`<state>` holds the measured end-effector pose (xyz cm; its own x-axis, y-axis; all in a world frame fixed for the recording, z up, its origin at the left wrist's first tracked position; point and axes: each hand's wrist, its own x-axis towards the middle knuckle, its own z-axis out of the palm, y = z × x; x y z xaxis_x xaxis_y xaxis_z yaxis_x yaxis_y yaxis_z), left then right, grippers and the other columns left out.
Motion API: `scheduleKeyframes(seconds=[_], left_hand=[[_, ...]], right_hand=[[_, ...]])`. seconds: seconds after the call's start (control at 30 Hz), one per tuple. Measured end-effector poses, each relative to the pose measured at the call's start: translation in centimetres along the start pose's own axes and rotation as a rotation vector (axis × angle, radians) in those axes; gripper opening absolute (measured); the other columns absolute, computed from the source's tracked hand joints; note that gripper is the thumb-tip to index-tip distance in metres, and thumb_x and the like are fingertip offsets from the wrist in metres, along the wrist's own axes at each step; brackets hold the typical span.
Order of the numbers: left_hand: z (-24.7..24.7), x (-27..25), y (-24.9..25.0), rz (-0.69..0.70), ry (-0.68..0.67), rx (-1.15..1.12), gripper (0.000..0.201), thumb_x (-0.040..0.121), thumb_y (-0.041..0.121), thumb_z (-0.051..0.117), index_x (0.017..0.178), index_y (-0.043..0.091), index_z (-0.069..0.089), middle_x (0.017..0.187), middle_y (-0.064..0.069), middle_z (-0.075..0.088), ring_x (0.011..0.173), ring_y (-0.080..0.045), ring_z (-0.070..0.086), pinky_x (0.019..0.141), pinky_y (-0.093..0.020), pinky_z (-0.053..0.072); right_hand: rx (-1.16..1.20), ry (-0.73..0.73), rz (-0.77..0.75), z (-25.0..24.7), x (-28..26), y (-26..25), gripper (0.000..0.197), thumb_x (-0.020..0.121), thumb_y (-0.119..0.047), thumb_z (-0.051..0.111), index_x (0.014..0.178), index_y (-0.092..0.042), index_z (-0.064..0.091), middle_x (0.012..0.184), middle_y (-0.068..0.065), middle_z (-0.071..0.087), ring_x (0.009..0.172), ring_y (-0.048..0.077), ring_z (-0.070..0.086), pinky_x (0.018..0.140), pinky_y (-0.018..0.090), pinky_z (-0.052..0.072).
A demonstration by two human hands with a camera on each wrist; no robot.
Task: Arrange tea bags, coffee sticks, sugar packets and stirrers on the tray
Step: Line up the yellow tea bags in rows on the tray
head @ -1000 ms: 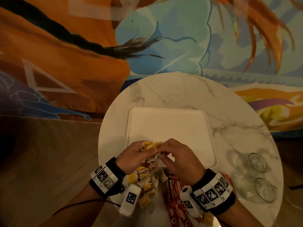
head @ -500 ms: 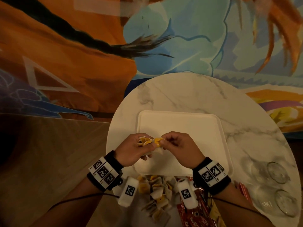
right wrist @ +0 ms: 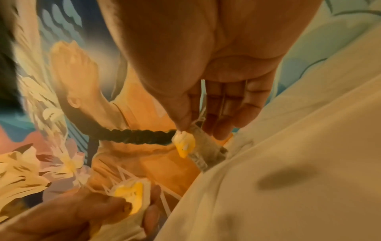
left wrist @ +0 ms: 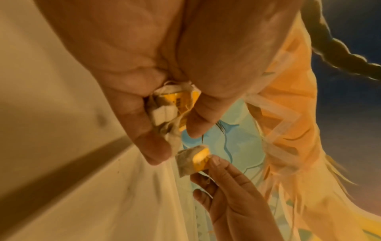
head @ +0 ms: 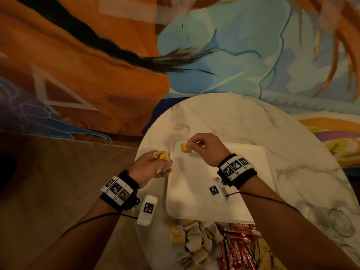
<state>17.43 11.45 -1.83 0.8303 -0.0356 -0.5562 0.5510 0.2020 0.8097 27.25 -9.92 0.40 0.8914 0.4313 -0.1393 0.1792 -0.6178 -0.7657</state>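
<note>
My right hand [head: 191, 144] pinches one tea bag [head: 186, 148] with a yellow tag by its top, at the far left corner of the white tray [head: 253, 191]. The same tea bag [right wrist: 198, 150] touches the tray surface in the right wrist view. My left hand [head: 155, 162] hovers just left of the tray, gripping a small bunch of tea bags [head: 160, 155]. In the left wrist view that bunch [left wrist: 175, 106] sits between thumb and fingers, with the single tea bag [left wrist: 193, 160] below it. More tea bags [head: 191, 242] lie piled near the table's front edge, beside red coffee sticks [head: 237, 248].
The tray lies on a round marble table [head: 243, 121]. Two clear glasses [head: 341, 225] stand at the table's right edge. A painted wall rises behind the table, and brown floor lies to the left.
My hands have parted. The right hand carried one tea bag forward to the tray's far left corner, while the left hand drew left off the tray with the bunch.
</note>
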Motion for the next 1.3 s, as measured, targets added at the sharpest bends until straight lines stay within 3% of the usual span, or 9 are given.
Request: scheduleKeyframes(seconds=[0.2, 0.3, 0.47, 0.6, 0.7, 0.83, 1.0, 1.17, 1.3], left_hand=[[-0.8, 1.5, 0.6, -0.014, -0.022, -0.131, 0.024, 0.097, -0.007, 0.048, 0.113, 0.003, 0.064, 0.112, -0.018, 0.071, 0.101, -0.037, 0.07, 0.084, -0.041, 0.057], [-0.7, 1.8, 0.9, -0.002, -0.034, -0.15, 0.022, 0.1, -0.003, 0.047, 0.112, 0.006, 0.063, 0.11, -0.014, 0.073, 0.1, -0.033, 0.071, 0.085, -0.039, 0.057], [-0.4, 2.4, 0.8, 0.008, -0.007, -0.139, 0.018, 0.1, 0.002, 0.051, 0.108, 0.009, 0.066, 0.104, -0.013, 0.073, 0.096, -0.032, 0.072, 0.075, -0.033, 0.058], [0.0, 2.5, 0.9, 0.019, 0.037, -0.052, 0.015, 0.1, 0.006, 0.054, 0.102, 0.015, 0.067, 0.093, -0.005, 0.073, 0.081, -0.02, 0.071, 0.064, -0.023, 0.054], [0.2, 2.9, 0.8, 0.021, 0.052, -0.012, 0.014, 0.099, 0.007, 0.056, 0.102, 0.015, 0.067, 0.098, -0.007, 0.071, 0.079, -0.017, 0.068, 0.064, -0.022, 0.052], [0.5, 3.1, 0.9, 0.017, 0.061, -0.04, 0.012, 0.098, 0.006, 0.057, 0.101, 0.013, 0.066, 0.099, -0.012, 0.069, 0.08, -0.021, 0.066, 0.064, -0.023, 0.053], [0.9, 3.1, 1.1, 0.026, 0.076, 0.027, 0.008, 0.095, 0.01, 0.063, 0.098, 0.015, 0.068, 0.094, -0.012, 0.07, 0.077, -0.019, 0.067, 0.065, -0.026, 0.051], [1.5, 3.3, 1.4, 0.067, 0.094, 0.074, 0.005, 0.093, 0.009, 0.066, 0.094, 0.012, 0.068, 0.087, -0.013, 0.068, 0.075, -0.02, 0.065, 0.062, -0.027, 0.048], [1.9, 3.4, 1.5, 0.089, 0.079, 0.112, 0.01, 0.091, 0.016, 0.071, 0.081, 0.015, 0.068, 0.068, -0.004, 0.063, 0.074, -0.02, 0.063, 0.058, -0.025, 0.046]], right_hand=[[0.006, -0.186, 0.046, 1.4, 3.7, 0.6, 0.009, 0.094, -0.016, 0.064, 0.088, -0.019, 0.07, 0.075, -0.003, 0.07, 0.066, 0.011, 0.067, 0.071, 0.025, 0.054], [-0.059, -0.167, 0.075, 2.1, 5.4, 0.9, 0.007, 0.093, -0.02, 0.065, 0.09, -0.019, 0.071, 0.071, -0.005, 0.069, 0.067, 0.013, 0.066, 0.072, 0.028, 0.054], [-0.167, -0.028, 0.103, 2.9, 7.1, 1.8, 0.014, 0.09, -0.027, 0.069, 0.095, -0.017, 0.077, 0.087, -0.004, 0.07, 0.078, 0.012, 0.062, 0.077, 0.026, 0.049], [-0.208, 0.005, 0.142, 3.4, 7.2, 2.2, 0.014, 0.091, -0.026, 0.066, 0.096, -0.02, 0.077, 0.092, -0.004, 0.071, 0.083, 0.011, 0.062, 0.077, 0.025, 0.049], [-0.226, -0.005, 0.155, 3.5, 7.2, 2.2, 0.015, 0.092, -0.027, 0.065, 0.098, -0.019, 0.077, 0.095, -0.001, 0.074, 0.085, 0.015, 0.065, 0.076, 0.026, 0.049], [-0.164, -0.017, 0.201, 3.1, 6.9, 2.1, 0.017, 0.091, -0.03, 0.065, 0.099, -0.02, 0.076, 0.093, 0.002, 0.075, 0.084, 0.022, 0.07, 0.083, 0.04, 0.059], [-0.206, 0.022, 0.151, 1.6, 5.8, 1.3, 0.017, 0.092, -0.036, 0.065, 0.098, -0.024, 0.074, 0.095, -0.001, 0.073, 0.088, 0.017, 0.067, 0.084, 0.036, 0.056], [-0.001, -0.136, 0.034, 0.7, 3.5, -0.5, 0.016, 0.098, -0.032, 0.058, 0.096, -0.028, 0.073, 0.089, -0.003, 0.073, 0.077, 0.019, 0.069, 0.082, 0.041, 0.058], [-0.004, -0.18, -0.043, 0.9, 2.2, -0.7, 0.02, 0.097, -0.03, 0.062, 0.104, -0.018, 0.076, 0.095, -0.001, 0.075, 0.074, 0.019, 0.07, 0.081, 0.038, 0.057]])
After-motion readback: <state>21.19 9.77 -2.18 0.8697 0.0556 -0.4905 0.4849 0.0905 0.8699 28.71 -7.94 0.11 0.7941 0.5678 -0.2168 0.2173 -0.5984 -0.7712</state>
